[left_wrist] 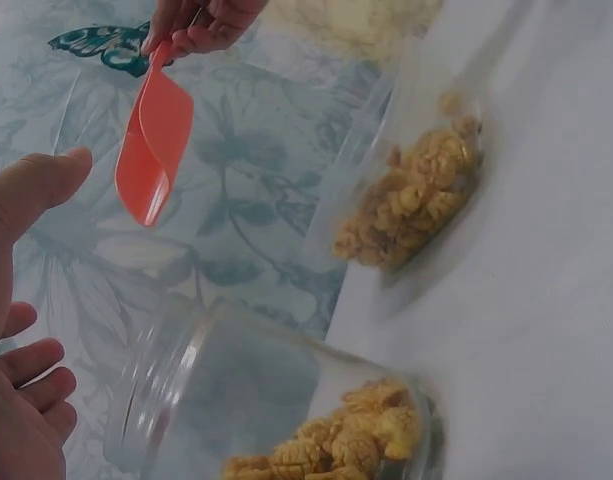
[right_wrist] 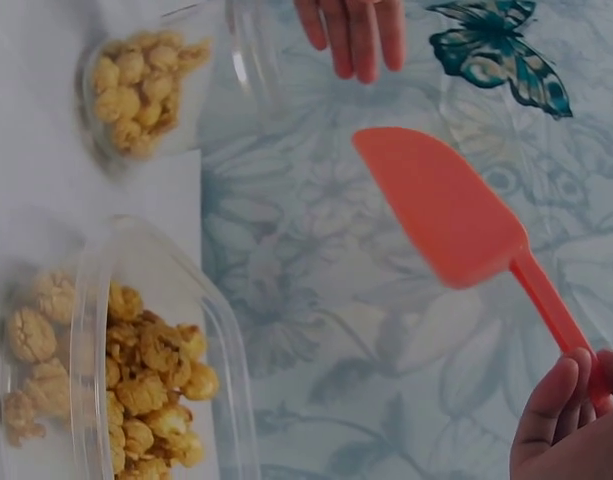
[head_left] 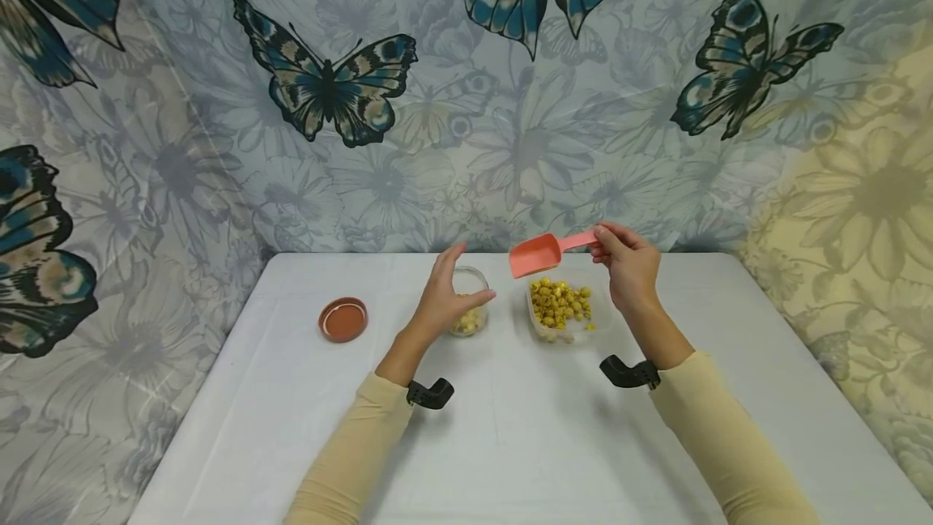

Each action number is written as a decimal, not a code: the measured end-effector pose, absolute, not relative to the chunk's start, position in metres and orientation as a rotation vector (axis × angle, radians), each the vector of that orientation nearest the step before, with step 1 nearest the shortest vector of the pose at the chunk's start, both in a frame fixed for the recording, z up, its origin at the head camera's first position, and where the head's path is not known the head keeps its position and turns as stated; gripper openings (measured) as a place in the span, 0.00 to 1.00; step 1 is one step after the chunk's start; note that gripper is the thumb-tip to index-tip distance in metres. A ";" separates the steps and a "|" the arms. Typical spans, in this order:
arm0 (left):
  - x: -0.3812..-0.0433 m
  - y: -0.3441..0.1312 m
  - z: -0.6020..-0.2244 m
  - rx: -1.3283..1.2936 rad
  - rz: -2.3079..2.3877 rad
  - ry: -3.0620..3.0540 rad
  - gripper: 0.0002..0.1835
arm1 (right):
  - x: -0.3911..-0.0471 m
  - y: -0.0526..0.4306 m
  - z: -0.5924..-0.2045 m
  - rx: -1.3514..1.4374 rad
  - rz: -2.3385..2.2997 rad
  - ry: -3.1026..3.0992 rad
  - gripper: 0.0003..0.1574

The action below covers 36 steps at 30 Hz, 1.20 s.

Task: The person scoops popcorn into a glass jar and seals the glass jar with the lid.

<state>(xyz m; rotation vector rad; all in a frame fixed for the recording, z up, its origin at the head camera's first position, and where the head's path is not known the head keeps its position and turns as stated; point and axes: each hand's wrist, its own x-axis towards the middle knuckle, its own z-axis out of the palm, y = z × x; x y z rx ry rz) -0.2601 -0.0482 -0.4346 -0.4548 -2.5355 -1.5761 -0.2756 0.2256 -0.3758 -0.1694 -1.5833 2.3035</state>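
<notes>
My right hand point(head_left: 632, 270) pinches the handle of a coral-red plastic scoop point(head_left: 535, 254), raised over a clear plastic container point(right_wrist: 238, 385). Yellow caramel popcorn point(head_left: 557, 303) lies in that container. The scoop's bowl looks bare in the left wrist view and points left toward my other hand. Beside a clear glass jar point(left_wrist: 246, 365), my left hand point(head_left: 446, 298) is held up with thumb and fingers spread, holding nothing. Seen from the left wrist, that hand is apart from the jar, near its open mouth. Some popcorn point(right_wrist: 136, 92) covers the jar's bottom.
A reddish-brown round lid point(head_left: 342, 320) lies on the white table point(head_left: 503, 436), left of the jar. Behind the table hangs a floral cloth point(head_left: 510, 152) printed with butterflies. Black wrist cameras point(head_left: 432, 394) sit on both wrists.
</notes>
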 end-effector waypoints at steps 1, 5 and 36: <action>-0.260 -0.047 -0.434 -0.460 -1.572 -2.538 0.49 | -0.275 0.226 -0.375 -0.174 2.304 -1.577 0.02; -0.258 -0.044 -0.432 -0.476 -1.561 -2.539 0.48 | -0.274 0.228 -0.374 -0.183 2.304 -1.558 0.02; -0.250 -0.014 -0.428 -0.645 -1.528 -2.577 0.47 | -0.268 0.251 -0.374 -0.242 2.290 -1.489 0.02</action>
